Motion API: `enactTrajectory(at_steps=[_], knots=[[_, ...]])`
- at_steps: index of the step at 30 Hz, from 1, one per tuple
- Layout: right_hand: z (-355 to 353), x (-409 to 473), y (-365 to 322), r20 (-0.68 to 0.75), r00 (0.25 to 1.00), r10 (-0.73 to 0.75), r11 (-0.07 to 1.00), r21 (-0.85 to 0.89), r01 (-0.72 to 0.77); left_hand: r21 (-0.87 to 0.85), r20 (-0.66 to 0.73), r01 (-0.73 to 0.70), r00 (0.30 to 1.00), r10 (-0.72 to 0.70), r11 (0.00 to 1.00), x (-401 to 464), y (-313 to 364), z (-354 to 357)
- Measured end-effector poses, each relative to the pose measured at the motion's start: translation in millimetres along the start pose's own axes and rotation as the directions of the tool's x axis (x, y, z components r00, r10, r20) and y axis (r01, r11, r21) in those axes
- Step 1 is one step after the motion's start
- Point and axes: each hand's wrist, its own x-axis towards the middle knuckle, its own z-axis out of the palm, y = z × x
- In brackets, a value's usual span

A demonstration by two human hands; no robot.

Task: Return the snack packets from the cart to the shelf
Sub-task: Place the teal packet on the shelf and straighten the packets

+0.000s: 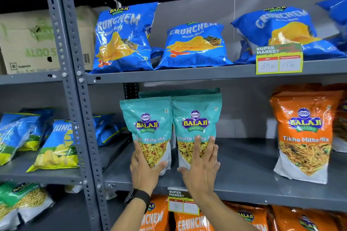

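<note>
- Head view: two teal Khatta Mitha Mix packets stand upright, side by side, on the middle shelf [244,184].
- Left hand [144,170] grips the left packet [148,127] at its base.
- Right hand [201,169], fingers spread, lies flat against the right packet [196,118].

**A supermarket snack aisle**

This is a shop. Grey slotted-steel shelving [187,76] is stocked with rows of branded snack packets facing outward. A yellow-green "SUPER MARKET" price tag [279,59] with handwritten rupee prices is clipped to the upper shelf edge. Left of that tag and above it sit blue Crunchem crisp bags [195,45]; below it stand teal Khatta Mitha Mix packets [170,122] and orange Tikha Mitha Mix packets [304,133]. Far left of the tag rests a cardboard stock carton [28,43].
</note>
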Motion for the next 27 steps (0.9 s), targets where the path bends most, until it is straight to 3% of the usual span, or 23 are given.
enactTrajectory(at_steps=[4, 8, 12, 16, 20, 23, 27], knots=[[-21, -1, 21, -0.014, 0.996, -0.083, 0.992, 0.091, 0.083, 0.018, -0.104, 0.034, 0.994, -0.032, 0.999, -23, 13, 4], [-59, 7, 72, -0.100, 0.979, -0.179, 0.980, 0.066, 0.186, 0.073, -0.239, -0.143, 0.958, 0.157, 0.987, -58, 51, 19], [-110, 25, 149, -0.253, 0.945, -0.207, 0.976, 0.010, 0.216, 0.103, -0.180, -0.353, 0.913, 0.367, 0.930, -92, 113, 62], [-164, 38, 241, -0.343, 0.929, -0.141, 0.990, -0.034, 0.138, 0.050, -0.129, -0.489, 0.862, 0.491, 0.871, -126, 177, 132], [-215, 50, 361, -0.350, 0.937, -0.010, 0.996, -0.084, -0.020, -0.100, 0.016, -0.456, 0.888, 0.460, 0.884, -184, 253, 218], [-237, 59, 417, -0.349, 0.932, 0.099, 0.985, -0.098, -0.142, -0.134, 0.164, -0.282, 0.939, 0.302, 0.950, -202, 278, 258], [-263, 72, 482, -0.270, 0.942, 0.198, 0.972, -0.071, -0.224, -0.180, 0.172, -0.154, 0.967, 0.185, 0.972, -220, 305, 303]])
